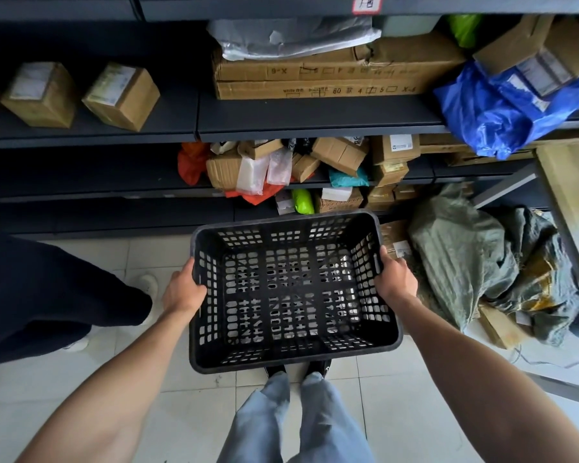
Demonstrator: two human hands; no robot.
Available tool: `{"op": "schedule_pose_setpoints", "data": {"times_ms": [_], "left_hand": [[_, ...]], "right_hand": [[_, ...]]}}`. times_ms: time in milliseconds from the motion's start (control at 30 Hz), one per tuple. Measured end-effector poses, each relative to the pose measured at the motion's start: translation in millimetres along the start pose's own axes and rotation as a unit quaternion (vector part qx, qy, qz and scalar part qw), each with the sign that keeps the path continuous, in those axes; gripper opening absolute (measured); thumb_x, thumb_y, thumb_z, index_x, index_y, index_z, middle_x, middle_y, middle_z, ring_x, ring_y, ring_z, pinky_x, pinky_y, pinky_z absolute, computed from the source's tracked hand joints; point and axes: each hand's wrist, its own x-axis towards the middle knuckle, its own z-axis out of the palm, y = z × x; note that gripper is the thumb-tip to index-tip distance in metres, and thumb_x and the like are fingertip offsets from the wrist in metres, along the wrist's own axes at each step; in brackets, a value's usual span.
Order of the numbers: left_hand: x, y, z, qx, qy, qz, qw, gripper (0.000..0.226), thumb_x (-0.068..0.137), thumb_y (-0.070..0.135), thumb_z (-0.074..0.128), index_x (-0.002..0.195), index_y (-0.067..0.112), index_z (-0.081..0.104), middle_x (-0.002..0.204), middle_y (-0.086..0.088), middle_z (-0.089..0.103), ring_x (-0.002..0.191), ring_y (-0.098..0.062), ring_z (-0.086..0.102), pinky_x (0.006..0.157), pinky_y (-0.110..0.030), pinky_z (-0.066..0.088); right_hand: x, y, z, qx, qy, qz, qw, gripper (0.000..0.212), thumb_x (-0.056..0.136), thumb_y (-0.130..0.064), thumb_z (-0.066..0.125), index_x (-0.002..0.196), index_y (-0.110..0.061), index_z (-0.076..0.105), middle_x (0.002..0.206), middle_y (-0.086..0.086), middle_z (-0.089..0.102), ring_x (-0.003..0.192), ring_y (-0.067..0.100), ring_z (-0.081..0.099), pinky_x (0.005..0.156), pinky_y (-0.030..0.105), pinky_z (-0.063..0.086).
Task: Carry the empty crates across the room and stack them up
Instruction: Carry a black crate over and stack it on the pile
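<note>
Left hand (184, 290) and right hand (395, 279) grip the crate (291, 362) by its side rims.
Black and empty, it hangs over the shoes (318, 367) and tiled floor (398, 412), just short of shelves (315, 118) stuffed with boxes (331, 78) and bags (502, 111).

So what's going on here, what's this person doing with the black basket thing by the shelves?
A person is holding an empty black crate up over the tiled floor, the left hand gripping its left rim and the right hand gripping its right rim. They face shelves crammed with cardboard boxes and bags. Another person's dark trouser leg shows at the left. No stack of crates is in view.
</note>
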Motion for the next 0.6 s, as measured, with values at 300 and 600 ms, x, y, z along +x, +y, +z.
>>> {"op": "schedule_pose_setpoints", "data": {"times_ms": [300, 600], "left_hand": [[-0.6, 1.4, 0.5, -0.004, 0.005, -0.013, 1.000, 0.070, 0.085, 0.020, 0.058, 0.147, 0.036, 0.030, 0.111, -0.011, 0.061, 0.089, -0.031, 0.064, 0.073, -0.038, 0.055], [0.4, -0.3, -6.3, 0.001, -0.035, -0.029, 0.999, 0.070, 0.085, 0.010, 0.056, 0.146, 0.032, 0.027, 0.107, -0.010, 0.055, 0.075, -0.025, 0.061, 0.055, -0.031, 0.047]], "right_hand": [[2.4, 2.0, 3.8, -0.004, -0.006, -0.017, 1.000, 0.072, 0.090, -0.007, 0.052, 0.152, -0.034, 0.027, 0.121, 0.013, 0.055, 0.093, 0.032, 0.064, 0.075, 0.036, 0.050], [4.1, -3.3, 1.6, -0.031, -0.037, -0.020, 0.999, 0.073, 0.090, -0.011, 0.050, 0.153, -0.036, 0.021, 0.132, 0.013, 0.049, 0.106, 0.034, 0.062, 0.084, 0.040, 0.051]]}}
